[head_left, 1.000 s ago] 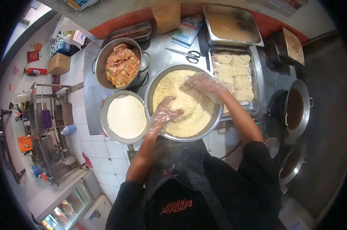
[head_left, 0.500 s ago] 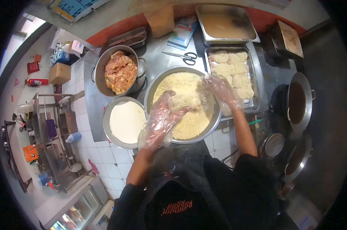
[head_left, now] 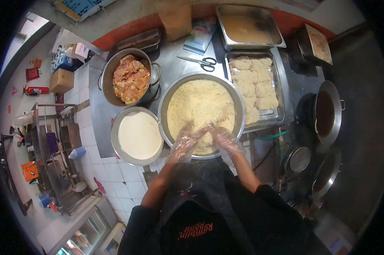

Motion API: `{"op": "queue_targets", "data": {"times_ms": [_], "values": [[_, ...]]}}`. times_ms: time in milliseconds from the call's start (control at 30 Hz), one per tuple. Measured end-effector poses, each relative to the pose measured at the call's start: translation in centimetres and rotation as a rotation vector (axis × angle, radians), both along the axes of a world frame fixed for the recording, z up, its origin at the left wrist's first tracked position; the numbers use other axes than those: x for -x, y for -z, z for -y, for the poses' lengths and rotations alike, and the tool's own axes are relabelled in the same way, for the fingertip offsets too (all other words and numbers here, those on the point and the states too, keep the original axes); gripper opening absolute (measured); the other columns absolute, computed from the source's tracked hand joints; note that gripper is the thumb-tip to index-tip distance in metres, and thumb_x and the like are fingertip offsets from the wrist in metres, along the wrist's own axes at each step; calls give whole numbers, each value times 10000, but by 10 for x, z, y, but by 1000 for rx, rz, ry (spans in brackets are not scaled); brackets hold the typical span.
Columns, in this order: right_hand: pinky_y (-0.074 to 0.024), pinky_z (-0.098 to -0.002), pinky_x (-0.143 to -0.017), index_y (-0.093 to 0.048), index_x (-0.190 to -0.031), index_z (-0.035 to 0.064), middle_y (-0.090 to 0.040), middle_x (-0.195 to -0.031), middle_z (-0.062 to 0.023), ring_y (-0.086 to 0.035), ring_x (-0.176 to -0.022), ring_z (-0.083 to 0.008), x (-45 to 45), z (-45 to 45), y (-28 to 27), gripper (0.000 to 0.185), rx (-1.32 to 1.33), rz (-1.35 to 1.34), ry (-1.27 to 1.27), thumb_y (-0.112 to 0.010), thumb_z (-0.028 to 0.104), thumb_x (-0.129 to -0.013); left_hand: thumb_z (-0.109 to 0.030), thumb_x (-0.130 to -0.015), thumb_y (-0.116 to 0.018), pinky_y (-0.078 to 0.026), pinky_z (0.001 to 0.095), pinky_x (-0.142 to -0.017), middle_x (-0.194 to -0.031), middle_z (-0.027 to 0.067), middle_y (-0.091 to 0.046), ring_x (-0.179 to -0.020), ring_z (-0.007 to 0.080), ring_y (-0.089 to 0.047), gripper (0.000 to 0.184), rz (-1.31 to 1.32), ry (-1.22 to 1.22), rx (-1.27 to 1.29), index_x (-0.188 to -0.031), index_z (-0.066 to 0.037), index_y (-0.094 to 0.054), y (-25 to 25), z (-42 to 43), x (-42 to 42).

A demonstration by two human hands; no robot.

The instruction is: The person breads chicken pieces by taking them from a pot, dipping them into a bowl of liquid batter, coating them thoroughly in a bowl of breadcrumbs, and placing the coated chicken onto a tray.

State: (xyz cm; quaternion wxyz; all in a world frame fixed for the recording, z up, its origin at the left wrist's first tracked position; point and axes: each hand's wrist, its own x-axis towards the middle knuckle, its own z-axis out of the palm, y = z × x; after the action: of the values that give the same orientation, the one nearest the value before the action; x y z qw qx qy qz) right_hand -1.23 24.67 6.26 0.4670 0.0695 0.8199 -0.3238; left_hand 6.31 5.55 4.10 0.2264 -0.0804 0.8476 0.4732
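A large metal bowl point(head_left: 239, 123) holds pale yellow breadcrumbs point(head_left: 200, 97). At its near side, my left hand point(head_left: 185, 143) and my right hand point(head_left: 226, 143), both in clear plastic gloves, reach into the crumbs from either side. Their stretched fingers point inward and sink partly into the heap, so the tips are hidden. Whether a piece of meat lies under the crumbs, I cannot tell. Left of this bowl stands a smaller bowl of creamy white batter point(head_left: 140, 136). Behind that, a pot point(head_left: 105, 87) contains raw marinated meat pieces point(head_left: 131, 80). Coated pieces point(head_left: 253, 80) lie in rows on a metal tray point(head_left: 268, 115) to the right.
Scissors point(head_left: 205, 63) and a blue-white packet point(head_left: 200, 37) lie behind the bowl. A deep pan of cloudy liquid point(head_left: 249, 29) stands at the back. On the right are a wok of brown liquid point(head_left: 328, 110), a second wok point(head_left: 326, 174) and a round strainer point(head_left: 299, 159).
My right hand has come down from the bowl's right rim into the crumbs. My left hand has moved slightly right and down, and both hands are now close together at the near side.
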Motion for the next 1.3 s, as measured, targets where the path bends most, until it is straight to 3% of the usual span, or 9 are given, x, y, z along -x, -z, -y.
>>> {"op": "queue_targets", "data": {"times_ms": [133, 333, 533, 667, 800, 933, 1033, 1167, 1300], "values": [[-450, -451, -1044, -593, -1364, 19, -628, -1342, -210, -561, -1265, -369, 11, -22, 9, 774, 197, -248, 188, -439, 675, -984, -350, -1020, -607, -424, 359, -1115, -1482, 271, -480, -1364, 295, -496, 656, -55, -298, -841, -1496, 37, -375, 1, 15, 20], [-422, -442, -1105, -572, -1378, 21, -587, -1391, -155, -522, -1319, -321, 48, 9, -42, 555, -227, -734, -199, -428, 446, -1051, -363, -921, -742, -507, 403, -985, -1300, 229, -625, -1164, 317, -633, 647, -144, -372, -41, -1370, 49, -523, -25, 24, 43], [-511, -401, -983, -630, -1264, 28, -678, -1132, -78, -645, -1046, -226, 68, 76, 73, 385, 876, -575, 463, -551, 295, -998, -293, -931, -732, -523, 385, -956, -1240, 199, -652, -1115, 269, -643, 513, -198, -406, -127, -1304, 29, -589, -22, 23, 26], [-566, -390, -849, -697, -1144, 55, -715, -989, -66, -687, -841, -201, 64, 108, 83, 325, 879, -818, 283, -576, 329, -1017, -232, -949, -708, -524, 341, -925, -1164, 157, -682, -1055, 210, -644, 429, -67, -558, -192, -1281, 24, -616, -19, 36, 15], [-569, -411, -835, -690, -1176, 83, -717, -949, -83, -691, -867, -208, 67, 111, 82, 358, 691, -712, 167, -521, 371, -1048, -223, -945, -703, -520, 342, -937, -1145, 153, -696, -1041, 228, -656, 409, -156, -548, -108, -1275, 8, -634, -8, 47, 13], [-563, -457, -839, -574, -1296, 137, -673, -1184, -76, -640, -1087, -236, 86, 73, 77, 513, 1067, 0, 422, -440, 561, -1040, -238, -915, -726, -509, 400, -1007, -1230, 127, -688, -1143, 294, -651, 414, -253, -362, 16, -1266, -32, -648, -8, 40, 29], [-569, -450, -814, -551, -1300, 168, -648, -1238, -92, -643, -1056, -238, 101, 49, 72, 566, 1281, -54, 967, -452, 640, -1004, -414, -902, -715, -507, 435, -977, -1151, 169, -709, -1082, 338, -669, 510, -436, -116, 332, -1232, -30, -658, 19, 28, 55], [-562, -351, -680, -595, -1270, 200, -668, -1193, -160, -675, -846, -230, 88, 30, 78, 669, 1493, 316, 950, -465, 760, -927, -567, -819, -758, -477, 460, -1019, -1181, 293, -665, -1138, 399, -637, 853, -181, -118, 229, -1321, 92, -552, 12, -2, 95], [-427, -243, -395, -689, -1252, 178, -695, -1110, -178, -510, -476, -144, 84, -11, 105, 731, 2052, 546, 906, -455, 779, -907, -494, -798, -808, -481, 393, -1017, -1228, 240, -667, -1156, 309, -637, 801, -164, 21, 173, -1334, 54, -575, 43, -8, 104]]}}
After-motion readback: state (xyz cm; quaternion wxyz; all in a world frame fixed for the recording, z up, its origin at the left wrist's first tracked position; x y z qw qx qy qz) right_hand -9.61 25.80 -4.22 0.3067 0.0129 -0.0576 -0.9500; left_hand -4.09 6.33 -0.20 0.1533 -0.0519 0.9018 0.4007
